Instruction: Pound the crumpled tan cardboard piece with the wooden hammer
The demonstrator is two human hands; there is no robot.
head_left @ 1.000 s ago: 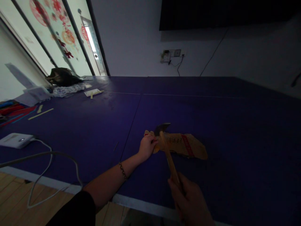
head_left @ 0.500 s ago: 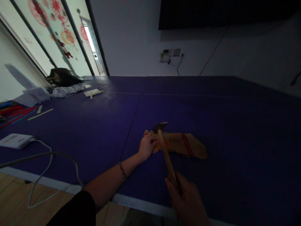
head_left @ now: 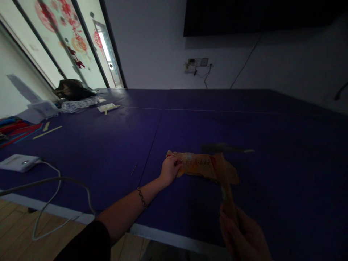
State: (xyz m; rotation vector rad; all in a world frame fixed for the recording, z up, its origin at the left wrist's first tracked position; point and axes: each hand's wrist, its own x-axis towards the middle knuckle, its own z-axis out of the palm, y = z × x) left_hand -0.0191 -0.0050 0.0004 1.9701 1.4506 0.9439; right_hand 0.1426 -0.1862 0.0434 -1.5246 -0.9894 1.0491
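A piece of brown cardboard [head_left: 199,165] with a red stripe and dark marks lies on the purple table [head_left: 108,152]. My left hand [head_left: 170,169] rests on its left end with the fingers closed together; whatever they pinch there is hidden. In my right hand [head_left: 243,232] is the wooden handle of a hammer [head_left: 227,192]. The hammer's metal head, blurred by motion, hangs over the right part of the cardboard and just beyond it.
A white power bank [head_left: 19,163] with a cable lies at the left. A thin dark stick [head_left: 134,169] is left of my forearm. Farther back are a small white tray [head_left: 107,107], a black bag [head_left: 72,89] and red and blue strips.
My right hand has moved right with the hammer, whose head has left the area beside my left fingers and swung right. My left hand and the cardboard have stayed put.
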